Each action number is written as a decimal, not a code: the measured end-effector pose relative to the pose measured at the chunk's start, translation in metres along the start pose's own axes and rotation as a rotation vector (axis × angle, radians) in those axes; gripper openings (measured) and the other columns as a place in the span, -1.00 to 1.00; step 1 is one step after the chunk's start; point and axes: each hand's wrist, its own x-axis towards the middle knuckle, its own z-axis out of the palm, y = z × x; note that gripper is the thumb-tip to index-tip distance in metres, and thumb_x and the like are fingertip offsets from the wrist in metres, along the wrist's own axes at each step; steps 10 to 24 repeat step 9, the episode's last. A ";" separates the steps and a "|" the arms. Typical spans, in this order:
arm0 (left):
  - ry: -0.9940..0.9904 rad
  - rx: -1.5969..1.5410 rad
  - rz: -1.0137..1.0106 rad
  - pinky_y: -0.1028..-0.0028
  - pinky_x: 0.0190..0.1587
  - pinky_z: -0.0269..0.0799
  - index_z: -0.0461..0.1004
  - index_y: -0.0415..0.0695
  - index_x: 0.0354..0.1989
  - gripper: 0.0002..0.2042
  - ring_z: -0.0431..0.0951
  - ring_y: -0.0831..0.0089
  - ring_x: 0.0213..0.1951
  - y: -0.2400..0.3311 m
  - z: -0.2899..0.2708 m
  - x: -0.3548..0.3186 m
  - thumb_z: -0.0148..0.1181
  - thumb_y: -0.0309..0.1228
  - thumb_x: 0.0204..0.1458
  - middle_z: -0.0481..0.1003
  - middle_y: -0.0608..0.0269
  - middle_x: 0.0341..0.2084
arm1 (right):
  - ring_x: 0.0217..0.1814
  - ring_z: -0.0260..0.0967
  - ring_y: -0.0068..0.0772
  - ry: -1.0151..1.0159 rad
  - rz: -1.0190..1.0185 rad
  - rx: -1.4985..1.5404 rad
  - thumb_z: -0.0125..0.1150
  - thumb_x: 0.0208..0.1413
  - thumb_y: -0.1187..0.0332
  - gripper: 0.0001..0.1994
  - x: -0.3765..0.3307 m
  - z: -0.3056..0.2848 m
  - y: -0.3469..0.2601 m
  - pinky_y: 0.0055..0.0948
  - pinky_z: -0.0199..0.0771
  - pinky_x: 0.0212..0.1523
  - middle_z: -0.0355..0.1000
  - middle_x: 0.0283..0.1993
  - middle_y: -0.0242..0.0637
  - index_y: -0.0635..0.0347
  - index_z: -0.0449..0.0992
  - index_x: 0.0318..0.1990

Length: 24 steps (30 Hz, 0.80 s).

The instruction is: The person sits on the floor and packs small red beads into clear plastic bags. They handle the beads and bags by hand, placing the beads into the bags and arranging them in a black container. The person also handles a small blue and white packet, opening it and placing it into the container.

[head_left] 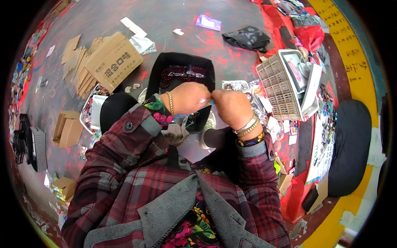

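The left hand (188, 98) and right hand (231, 108) meet fist to fist, pinching a tiny pale blue piece (211, 101) between fingertips; its axis is too small to tell. Below lies a black tray (159, 70) of dark red beads (182, 74).

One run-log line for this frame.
left hand and right hand: pinching small blue item together | below: black tray with dark red beads

Black tray (159, 70) smooth matt plastic, holding glossy dark red beads (173, 74) under clear shiny film. Cardboard box (113, 60) matt brown, flattened. Basket (277, 84) pale plastic lattice. Floor (173, 20) rough, matt, paint-stained red. Plaid sleeve (124, 165) soft woven cloth. Wrist bangles (248, 128) shiny metal. Crinkled foil (142, 43) silvery, glossy
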 end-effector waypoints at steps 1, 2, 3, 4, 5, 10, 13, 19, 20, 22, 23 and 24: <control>-0.049 0.037 -0.028 0.19 -0.34 0.34 0.43 -0.22 -0.50 -0.82 0.42 0.01 -0.39 0.002 0.000 -0.005 0.00 -0.35 -0.08 0.41 -0.02 -0.51 | -0.48 0.42 -0.13 -0.016 -0.045 -0.006 -0.02 -0.16 0.44 -0.88 -0.001 0.002 -0.001 -0.23 0.39 -0.52 0.43 -0.53 -0.16 0.10 0.47 -0.45; -0.105 0.104 -0.028 0.19 -0.32 0.34 0.42 -0.23 -0.46 -0.82 0.41 0.02 -0.37 0.006 0.000 -0.003 0.01 -0.35 -0.09 0.41 0.00 -0.50 | -0.46 0.43 -0.13 -0.039 -0.051 0.013 0.01 -0.16 0.42 -0.88 -0.003 -0.004 -0.001 -0.23 0.41 -0.49 0.43 -0.51 -0.17 0.09 0.50 -0.46; -0.074 0.072 0.014 0.19 -0.32 0.34 0.41 -0.23 -0.44 -0.82 0.41 0.03 -0.36 0.008 0.000 -0.005 0.00 -0.35 -0.08 0.40 0.01 -0.51 | -0.45 0.43 -0.13 -0.078 -0.051 0.012 0.03 -0.17 0.41 -0.87 -0.004 -0.006 0.001 -0.23 0.42 -0.46 0.44 -0.52 -0.17 0.08 0.51 -0.46; -0.029 0.016 0.044 0.20 -0.33 0.33 0.42 -0.23 -0.43 -0.82 0.40 0.04 -0.37 0.008 0.000 -0.007 0.00 -0.36 -0.07 0.39 0.02 -0.52 | -0.44 0.44 -0.13 -0.055 -0.067 0.052 0.04 -0.17 0.41 -0.89 -0.004 -0.007 0.000 -0.21 0.42 -0.46 0.44 -0.52 -0.16 0.10 0.51 -0.48; -0.036 -0.094 0.038 0.22 -0.33 0.32 0.43 -0.21 -0.37 -0.82 0.40 0.05 -0.38 0.009 0.001 -0.005 0.03 -0.37 -0.08 0.39 0.01 -0.52 | -0.44 0.44 -0.13 -0.071 -0.079 0.060 0.05 -0.18 0.41 -0.89 -0.006 -0.009 0.002 -0.21 0.41 -0.46 0.44 -0.52 -0.16 0.12 0.51 -0.51; -0.074 -0.308 -0.035 0.26 -0.30 0.32 0.45 -0.19 -0.31 -0.80 0.41 0.06 -0.36 0.009 0.010 -0.002 0.15 -0.36 -0.09 0.40 -0.02 -0.47 | -0.44 0.43 -0.19 -0.064 -0.140 -0.002 0.08 -0.14 0.32 -0.90 -0.017 -0.012 0.004 -0.30 0.40 -0.48 0.43 -0.51 -0.27 0.09 0.47 -0.50; -0.074 -0.308 -0.035 0.26 -0.30 0.32 0.45 -0.19 -0.31 -0.80 0.41 0.06 -0.36 0.009 0.010 -0.002 0.15 -0.36 -0.09 0.40 -0.02 -0.47 | -0.44 0.43 -0.19 -0.064 -0.140 -0.002 0.08 -0.14 0.32 -0.90 -0.017 -0.012 0.004 -0.30 0.40 -0.48 0.43 -0.51 -0.27 0.09 0.47 -0.50; -0.074 -0.308 -0.035 0.26 -0.30 0.32 0.45 -0.19 -0.31 -0.80 0.41 0.06 -0.36 0.009 0.010 -0.002 0.15 -0.36 -0.09 0.40 -0.02 -0.47 | -0.44 0.43 -0.19 -0.064 -0.140 -0.002 0.08 -0.14 0.32 -0.90 -0.017 -0.012 0.004 -0.30 0.40 -0.48 0.43 -0.51 -0.27 0.09 0.47 -0.50; -0.074 -0.308 -0.035 0.26 -0.30 0.32 0.45 -0.19 -0.31 -0.80 0.41 0.06 -0.36 0.009 0.010 -0.002 0.15 -0.36 -0.09 0.40 -0.02 -0.47 | -0.44 0.43 -0.19 -0.064 -0.140 -0.002 0.08 -0.14 0.32 -0.90 -0.017 -0.012 0.004 -0.30 0.40 -0.48 0.43 -0.51 -0.27 0.09 0.47 -0.50; -0.074 -0.308 -0.035 0.26 -0.30 0.32 0.45 -0.19 -0.31 -0.80 0.41 0.06 -0.36 0.009 0.010 -0.002 0.15 -0.36 -0.09 0.40 -0.02 -0.47 | -0.44 0.43 -0.19 -0.064 -0.140 -0.002 0.08 -0.14 0.32 -0.90 -0.017 -0.012 0.004 -0.30 0.40 -0.48 0.43 -0.51 -0.27 0.09 0.47 -0.50; -0.074 -0.308 -0.035 0.26 -0.30 0.32 0.45 -0.19 -0.31 -0.80 0.41 0.06 -0.36 0.009 0.010 -0.002 0.15 -0.36 -0.09 0.40 -0.02 -0.47 | -0.44 0.43 -0.19 -0.064 -0.140 -0.002 0.08 -0.14 0.32 -0.90 -0.017 -0.012 0.004 -0.30 0.40 -0.48 0.43 -0.51 -0.27 0.09 0.47 -0.50; -0.074 -0.308 -0.035 0.26 -0.30 0.32 0.45 -0.19 -0.31 -0.80 0.41 0.06 -0.36 0.009 0.010 -0.002 0.15 -0.36 -0.09 0.40 -0.02 -0.47 | -0.44 0.43 -0.19 -0.064 -0.140 -0.002 0.08 -0.14 0.32 -0.90 -0.017 -0.012 0.004 -0.30 0.40 -0.48 0.43 -0.51 -0.27 0.09 0.47 -0.50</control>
